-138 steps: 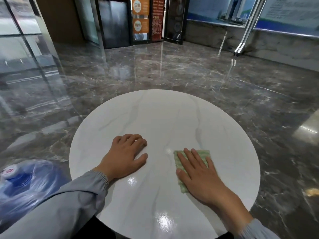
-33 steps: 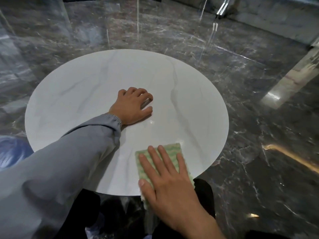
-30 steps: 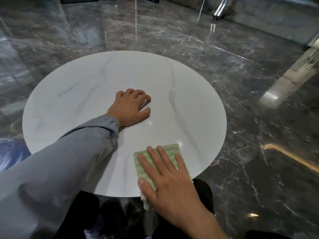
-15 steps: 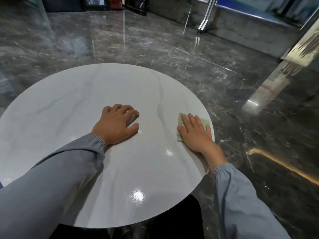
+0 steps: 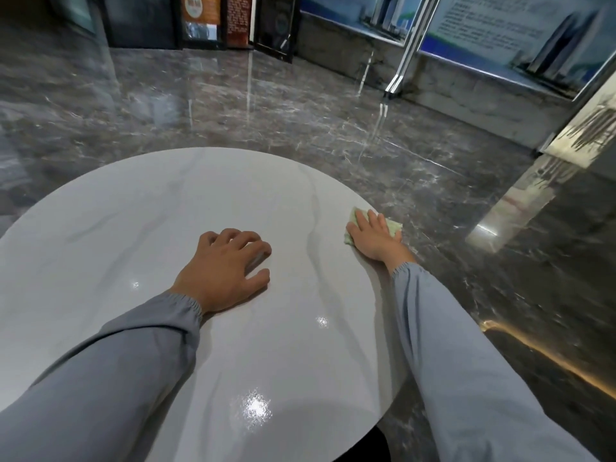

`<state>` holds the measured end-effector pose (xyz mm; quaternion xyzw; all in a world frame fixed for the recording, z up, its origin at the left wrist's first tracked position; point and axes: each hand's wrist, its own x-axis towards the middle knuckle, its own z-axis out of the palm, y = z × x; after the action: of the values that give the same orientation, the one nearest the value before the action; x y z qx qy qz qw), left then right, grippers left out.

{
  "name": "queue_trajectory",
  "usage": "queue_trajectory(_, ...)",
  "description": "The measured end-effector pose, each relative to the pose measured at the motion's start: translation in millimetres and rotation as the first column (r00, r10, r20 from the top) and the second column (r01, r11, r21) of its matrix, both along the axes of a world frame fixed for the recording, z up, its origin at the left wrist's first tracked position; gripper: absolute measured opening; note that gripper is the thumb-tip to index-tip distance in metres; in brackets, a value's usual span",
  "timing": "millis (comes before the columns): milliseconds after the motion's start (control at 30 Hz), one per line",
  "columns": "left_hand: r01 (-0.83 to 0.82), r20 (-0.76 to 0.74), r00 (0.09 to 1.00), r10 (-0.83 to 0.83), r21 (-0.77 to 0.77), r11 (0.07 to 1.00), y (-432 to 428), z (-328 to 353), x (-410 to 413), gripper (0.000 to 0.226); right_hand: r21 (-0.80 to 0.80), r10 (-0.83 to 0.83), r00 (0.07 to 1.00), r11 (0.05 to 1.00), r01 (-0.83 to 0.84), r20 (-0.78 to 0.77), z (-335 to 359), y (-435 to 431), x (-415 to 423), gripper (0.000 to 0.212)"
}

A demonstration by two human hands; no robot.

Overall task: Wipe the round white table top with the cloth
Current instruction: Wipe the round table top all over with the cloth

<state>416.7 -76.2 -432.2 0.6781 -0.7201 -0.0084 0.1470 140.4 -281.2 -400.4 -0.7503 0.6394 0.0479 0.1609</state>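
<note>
The round white table top with faint grey veins fills the lower left of the head view. A small pale green cloth lies at the table's right edge, mostly covered by my right hand, which presses flat on it with straight fingers. My left hand rests on the table near its middle, fingers loosely bent with the tips on the surface, holding nothing. Both arms wear grey sleeves.
Glossy dark marble floor surrounds the table on all sides. Dark doors and posters stand at the far back. A metal post and blue display boards line the back right wall.
My right hand has slid the cloth from the near edge outward along the table's right rim, farther from me. My left hand stays near the table's middle. The camera has tilted up.
</note>
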Motion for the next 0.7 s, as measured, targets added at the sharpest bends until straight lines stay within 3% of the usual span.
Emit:
queue_trajectory(367, -0.019, 0.002, 1.000, 0.019, 0.050, 0.999, 1, 7, -4, 0.062, -0.060, 0.089, 0.995, 0.994, -0.086, 0.036, -12, 175, -67, 0.060)
queue_trajectory(567, -0.021, -0.004, 1.000, 0.021, 0.051, 0.998, 4, 6, -5, 0.060, -0.104, 0.135, 0.984, 0.987, -0.123, 0.113, -22, 292, -57, 0.061)
queue_trajectory(700, -0.016, -0.010, 1.000, 0.016, 0.046, 0.999, 3, 5, -4, 0.060, -0.072, 0.148, 0.975, 0.988, -0.137, 0.166, -19, 323, -51, 0.062)
